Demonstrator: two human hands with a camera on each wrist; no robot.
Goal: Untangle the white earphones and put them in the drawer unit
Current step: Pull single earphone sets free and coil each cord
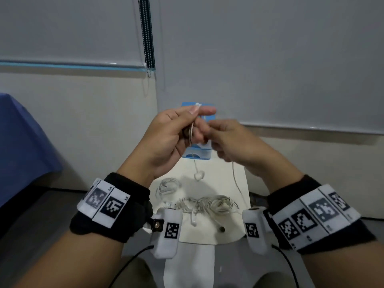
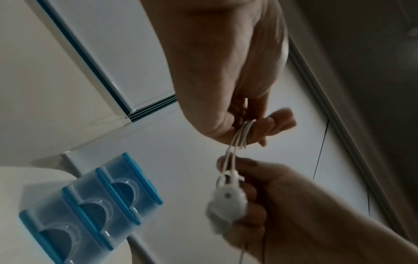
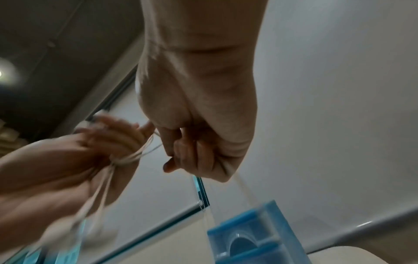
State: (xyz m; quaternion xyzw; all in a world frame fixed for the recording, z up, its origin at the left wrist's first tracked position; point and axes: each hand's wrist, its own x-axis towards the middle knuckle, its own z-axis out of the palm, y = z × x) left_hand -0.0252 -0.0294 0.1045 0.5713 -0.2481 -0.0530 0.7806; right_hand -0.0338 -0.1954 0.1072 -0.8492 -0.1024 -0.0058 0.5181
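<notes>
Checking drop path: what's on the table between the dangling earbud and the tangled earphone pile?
Head view: bare white table between the dangling earbud and the tangled pile.

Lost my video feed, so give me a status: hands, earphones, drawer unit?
Left hand and right hand both pinch one white earphone cord above the table. More tangled earphones wait. Blue drawer unit shut, unobstructed.

head view looking down, wrist views close, upward, sharing drawer unit
</notes>
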